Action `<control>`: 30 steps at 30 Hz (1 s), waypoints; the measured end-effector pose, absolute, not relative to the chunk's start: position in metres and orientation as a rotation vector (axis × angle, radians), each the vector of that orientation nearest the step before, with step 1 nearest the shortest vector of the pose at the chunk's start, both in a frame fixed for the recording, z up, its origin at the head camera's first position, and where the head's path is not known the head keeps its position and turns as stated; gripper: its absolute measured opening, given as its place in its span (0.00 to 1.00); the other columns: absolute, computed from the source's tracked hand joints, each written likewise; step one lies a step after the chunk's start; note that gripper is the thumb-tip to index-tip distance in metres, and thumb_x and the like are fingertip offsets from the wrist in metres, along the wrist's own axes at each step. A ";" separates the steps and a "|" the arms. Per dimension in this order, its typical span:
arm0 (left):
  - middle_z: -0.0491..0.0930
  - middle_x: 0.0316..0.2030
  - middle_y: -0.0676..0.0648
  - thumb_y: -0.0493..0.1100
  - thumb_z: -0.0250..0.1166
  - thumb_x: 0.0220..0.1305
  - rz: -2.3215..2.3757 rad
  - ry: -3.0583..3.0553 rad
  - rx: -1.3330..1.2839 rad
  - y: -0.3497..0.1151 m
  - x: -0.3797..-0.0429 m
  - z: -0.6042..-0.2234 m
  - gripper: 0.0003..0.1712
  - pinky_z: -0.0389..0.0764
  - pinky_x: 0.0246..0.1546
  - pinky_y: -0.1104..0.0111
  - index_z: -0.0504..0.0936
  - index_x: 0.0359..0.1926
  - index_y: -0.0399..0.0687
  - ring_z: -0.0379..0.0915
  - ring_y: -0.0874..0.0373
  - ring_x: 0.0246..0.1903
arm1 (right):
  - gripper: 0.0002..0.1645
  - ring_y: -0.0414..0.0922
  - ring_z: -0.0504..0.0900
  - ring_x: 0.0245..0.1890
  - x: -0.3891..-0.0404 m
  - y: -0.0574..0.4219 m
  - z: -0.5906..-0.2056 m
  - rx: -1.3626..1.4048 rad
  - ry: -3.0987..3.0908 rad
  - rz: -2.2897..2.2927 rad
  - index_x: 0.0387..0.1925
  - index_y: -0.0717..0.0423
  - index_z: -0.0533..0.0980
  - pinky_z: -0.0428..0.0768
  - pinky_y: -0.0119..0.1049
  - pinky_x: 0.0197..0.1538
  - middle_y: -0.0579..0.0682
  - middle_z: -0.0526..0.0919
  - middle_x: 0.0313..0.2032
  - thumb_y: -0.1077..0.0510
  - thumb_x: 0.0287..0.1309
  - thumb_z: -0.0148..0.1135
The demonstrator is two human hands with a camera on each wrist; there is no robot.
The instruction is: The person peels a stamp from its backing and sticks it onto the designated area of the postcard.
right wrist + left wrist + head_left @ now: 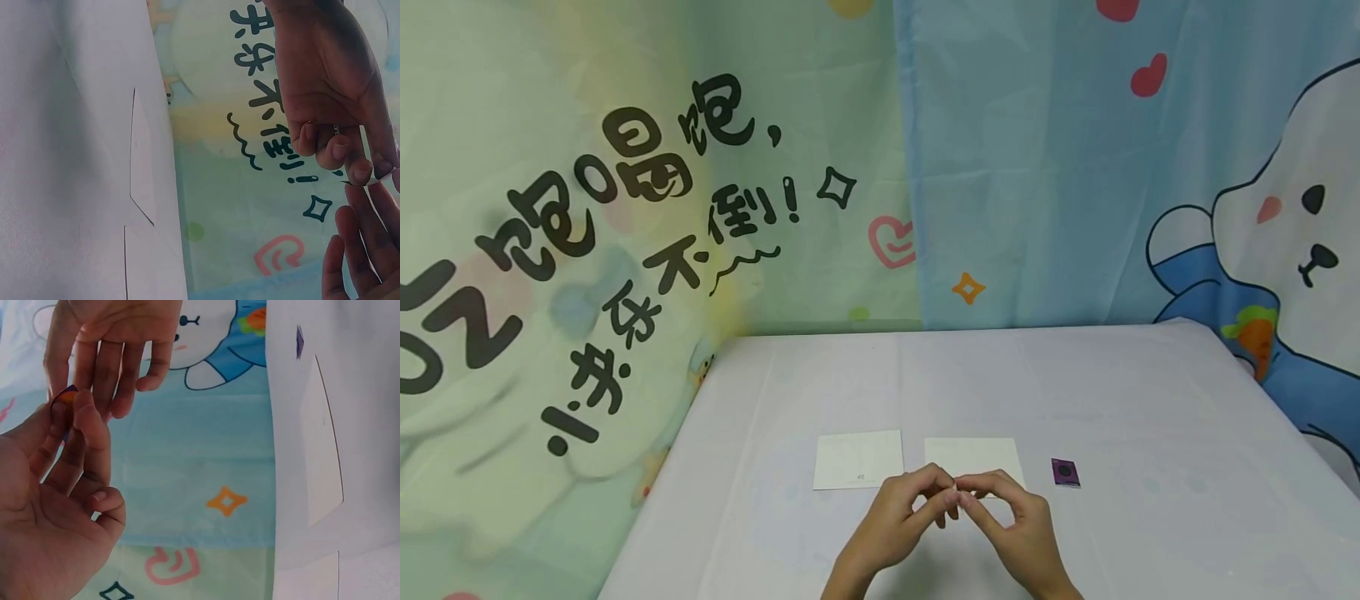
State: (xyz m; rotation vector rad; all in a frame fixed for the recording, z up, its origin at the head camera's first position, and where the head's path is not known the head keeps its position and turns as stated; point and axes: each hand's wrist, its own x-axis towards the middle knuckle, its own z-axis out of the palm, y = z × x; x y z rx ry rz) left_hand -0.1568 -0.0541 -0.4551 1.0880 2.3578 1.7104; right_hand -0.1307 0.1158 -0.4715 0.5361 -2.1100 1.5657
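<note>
Left hand and right hand both pinch a tiny purple-and-orange piece, well in from the far edge of the worktop; purple square sits over toward the right edge, btw.

left grip bare | right grip bare | wrists bare | fingers slender

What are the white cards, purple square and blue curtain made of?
White cards: probably matte paper or cardboard, flat with crisp edges. Purple square: thin, maybe paper or plastic; finish unclear. Blue curtain: seemingly thin matte fabric, softly creased.
</note>
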 end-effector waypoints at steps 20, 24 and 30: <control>0.79 0.20 0.48 0.44 0.57 0.65 1.827 2.356 1.037 -0.052 -0.160 -0.463 0.10 0.77 0.26 0.73 0.78 0.30 0.44 0.72 0.70 0.21 | 0.11 0.40 0.81 0.35 -0.132 0.119 -0.479 0.602 -2.148 1.761 0.37 0.56 0.81 0.77 0.33 0.41 0.43 0.84 0.33 0.71 0.54 0.60; 0.78 0.20 0.48 0.44 0.56 0.65 1.840 2.346 1.047 -0.052 -0.160 -0.463 0.10 0.77 0.27 0.72 0.77 0.30 0.44 0.72 0.69 0.22 | 0.14 0.38 0.81 0.35 -0.132 0.119 -0.479 0.611 -2.124 1.758 0.37 0.58 0.81 0.77 0.32 0.41 0.45 0.84 0.32 0.74 0.51 0.60; 0.77 0.19 0.50 0.44 0.54 0.67 1.831 2.358 1.053 -0.051 -0.161 -0.462 0.11 0.76 0.28 0.71 0.77 0.30 0.45 0.71 0.69 0.22 | 0.16 0.41 0.81 0.34 -0.135 0.120 -0.484 0.665 -2.064 1.756 0.38 0.61 0.81 0.76 0.29 0.41 0.49 0.84 0.32 0.77 0.48 0.61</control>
